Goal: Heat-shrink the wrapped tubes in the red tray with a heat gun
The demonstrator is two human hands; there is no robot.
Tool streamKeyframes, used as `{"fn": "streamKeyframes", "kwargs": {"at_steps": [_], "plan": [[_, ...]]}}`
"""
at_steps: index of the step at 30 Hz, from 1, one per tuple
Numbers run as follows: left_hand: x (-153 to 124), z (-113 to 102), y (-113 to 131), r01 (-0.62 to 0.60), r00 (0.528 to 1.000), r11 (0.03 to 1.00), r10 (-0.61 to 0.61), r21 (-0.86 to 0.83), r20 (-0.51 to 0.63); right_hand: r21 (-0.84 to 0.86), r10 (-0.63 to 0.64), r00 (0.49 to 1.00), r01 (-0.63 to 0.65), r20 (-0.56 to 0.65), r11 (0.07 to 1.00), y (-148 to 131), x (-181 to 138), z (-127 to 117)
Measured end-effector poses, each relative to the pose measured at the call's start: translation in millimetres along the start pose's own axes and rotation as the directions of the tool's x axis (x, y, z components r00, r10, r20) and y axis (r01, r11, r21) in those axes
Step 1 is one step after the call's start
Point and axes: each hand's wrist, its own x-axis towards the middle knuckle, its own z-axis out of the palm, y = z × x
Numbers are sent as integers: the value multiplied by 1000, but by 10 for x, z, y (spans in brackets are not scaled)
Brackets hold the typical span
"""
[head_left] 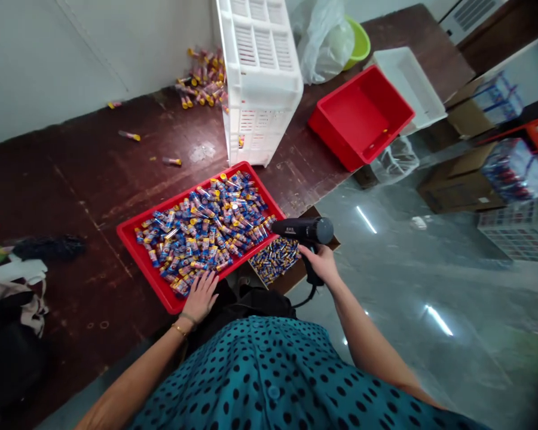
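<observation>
Along the near edge of the dark red-brown desk (94, 179), a shallow red plastic tray (173, 303) lies heaped with small clear yellow-capped, blue-patterned tubes (201, 227). The right hand (323, 263) has its grip closed round the handle of a black cylindrical blower (300, 229), nozzle at the tray's right edge; the left hand (200, 298) lies spread over the tray's near edge against the tubes, apparently holding nothing. Work on this batch looks under way, though how many are finished cannot be told. Similar tubes lie in a brown cardboard box (293, 276) below the desk's edge; the pinkish tubes (206, 77) piled at its far edge seem a separate lot.
</observation>
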Motion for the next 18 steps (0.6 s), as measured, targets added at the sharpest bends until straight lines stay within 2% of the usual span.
{"fn": "streamKeyframes", "kwargs": {"at_steps": [2,4,6,9,11,12,14,16,18], "plan": [[116,-11,69,-6,1000,1000,6,-4,-13,2,11,998,-11,-67,1000,2,16,-37],[519,-44,250,-70,997,997,70,-26,-20,37,38,999,-38,-17,999,14,6,-53],[1178,-97,512,-188,982,981,187,-45,-6,57,57,998,-58,13,997,42,-3,-61],[2240,-190,849,-349,934,937,348,-2,78,27,59,990,-56,-127,998,104,42,-97],[2650,-231,886,-400,908,916,394,17,143,11,73,978,-72,-196,997,145,99,-150],[2711,-238,829,-433,891,901,425,16,157,14,83,976,-82,-200,997,164,121,-178],[2565,-235,588,-494,860,869,486,12,157,49,98,980,-91,-173,995,200,124,-209],[2181,-237,264,-530,839,848,519,30,161,107,117,987,-105,-109,989,236,60,-174],[1748,-268,-26,-517,848,854,499,67,179,149,139,990,-135,-14,980,264,-56,-62]]}}
